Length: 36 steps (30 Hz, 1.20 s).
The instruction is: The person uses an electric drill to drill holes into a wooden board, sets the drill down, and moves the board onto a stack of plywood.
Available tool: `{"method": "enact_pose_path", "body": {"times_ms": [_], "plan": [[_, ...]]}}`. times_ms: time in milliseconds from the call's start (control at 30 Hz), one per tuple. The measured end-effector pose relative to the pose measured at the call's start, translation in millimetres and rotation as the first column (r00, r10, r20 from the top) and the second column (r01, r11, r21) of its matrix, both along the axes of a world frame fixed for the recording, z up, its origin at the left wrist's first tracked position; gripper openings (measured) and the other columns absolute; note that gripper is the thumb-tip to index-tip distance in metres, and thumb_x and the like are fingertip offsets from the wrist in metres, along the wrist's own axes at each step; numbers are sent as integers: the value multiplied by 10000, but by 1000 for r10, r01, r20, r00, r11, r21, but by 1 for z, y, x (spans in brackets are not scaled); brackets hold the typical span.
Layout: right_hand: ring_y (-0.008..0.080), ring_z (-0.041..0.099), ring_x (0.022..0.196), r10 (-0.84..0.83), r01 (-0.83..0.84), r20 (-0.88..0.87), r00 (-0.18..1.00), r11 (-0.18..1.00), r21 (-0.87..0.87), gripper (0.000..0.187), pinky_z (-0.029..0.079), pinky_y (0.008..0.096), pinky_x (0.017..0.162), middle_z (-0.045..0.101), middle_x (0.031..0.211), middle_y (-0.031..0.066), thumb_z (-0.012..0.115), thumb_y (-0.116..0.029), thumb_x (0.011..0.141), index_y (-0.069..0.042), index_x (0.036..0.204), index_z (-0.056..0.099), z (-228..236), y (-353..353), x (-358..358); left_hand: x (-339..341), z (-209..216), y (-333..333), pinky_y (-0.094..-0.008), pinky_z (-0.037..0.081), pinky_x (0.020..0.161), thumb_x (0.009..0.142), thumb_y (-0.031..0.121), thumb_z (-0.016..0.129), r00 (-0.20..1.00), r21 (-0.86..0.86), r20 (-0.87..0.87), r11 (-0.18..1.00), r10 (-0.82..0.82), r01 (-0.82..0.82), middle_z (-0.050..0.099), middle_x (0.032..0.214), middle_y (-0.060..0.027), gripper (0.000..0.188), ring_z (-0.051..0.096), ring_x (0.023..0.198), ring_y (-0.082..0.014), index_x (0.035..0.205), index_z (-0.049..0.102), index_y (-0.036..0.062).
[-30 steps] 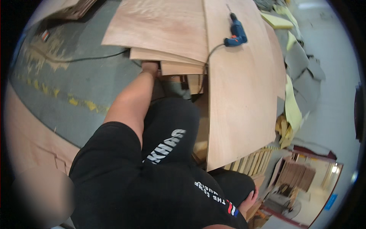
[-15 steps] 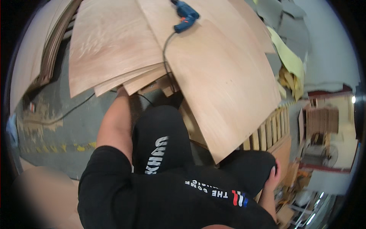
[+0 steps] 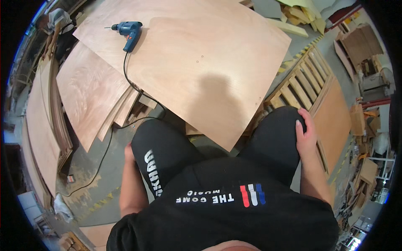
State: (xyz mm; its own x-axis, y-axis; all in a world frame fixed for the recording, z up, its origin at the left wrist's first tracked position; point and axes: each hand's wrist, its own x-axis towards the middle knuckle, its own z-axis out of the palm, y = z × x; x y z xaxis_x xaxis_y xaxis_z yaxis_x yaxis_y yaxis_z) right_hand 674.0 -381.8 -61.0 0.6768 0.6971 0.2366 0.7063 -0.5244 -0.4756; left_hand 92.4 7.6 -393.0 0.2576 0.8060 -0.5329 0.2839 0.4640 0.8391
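My right hand [image 3: 306, 133] rests on my right knee, thumb and fingers apart, holding nothing. Against the outer side of my left thigh lies my left hand [image 3: 129, 154]; its fingers are mostly hidden, so their shape does not show. Ahead of my knees a large pale plywood sheet [image 3: 180, 58] points one corner towards me. On its far left part lies a blue corded drill [image 3: 129, 34] with its bit pointing left. The black cord [image 3: 125, 69] drops over the sheet's edge and runs down to the floor. Several more plywood sheets [image 3: 90, 90] lie fanned out beneath, at the left.
Stacked panels [image 3: 44, 121] stand at the far left, where another person [image 3: 56, 29] bends over with arms reaching down. A slatted wooden pallet [image 3: 299, 85] and a brown board [image 3: 333, 121] are at the right. Yellowish scraps [image 3: 299, 16] lie at the back.
My left hand has come out from beneath the fanned sheets to my left thigh. The view has swung, so the drill appears further left. My right hand stays on my knee.
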Motion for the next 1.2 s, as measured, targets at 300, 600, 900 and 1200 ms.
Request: {"method": "enact_pose_path", "body": {"times_ms": [300,600,900,1200], "plan": [[234,658,1151,172,-200,-737,653,978,51,283,488,367,1031,721,1173,118,660,-192,997,-17,1219,666,32,90,77,124,330,73,-277,512,835,1025,254,616,965,521,-243,852,103,40,737,1077,-67,317,666,1011,-142,1240,684,31],[201,712,968,437,-525,-588,681,851,23,336,546,338,900,754,1033,118,662,-244,984,13,1199,688,23,177,3,262,356,43,-345,480,879,1006,272,657,928,420,-365,878,-71,232,718,1105,-43,348,624,1024,-165,1280,678,58],[253,721,964,414,-520,-591,692,854,-11,349,564,351,863,743,1031,162,688,-219,951,12,1211,669,21,227,22,274,255,128,-469,427,1123,917,281,702,695,653,-684,609,221,450,551,1396,-248,583,517,1324,-414,1403,543,1],[299,693,1074,416,-598,-499,760,749,-285,418,554,394,951,710,1167,192,703,-197,933,-7,1299,638,2,240,22,285,224,206,-499,489,1024,965,258,587,460,382,-866,853,196,355,626,1306,-234,399,594,1218,-424,1284,583,19]]}}
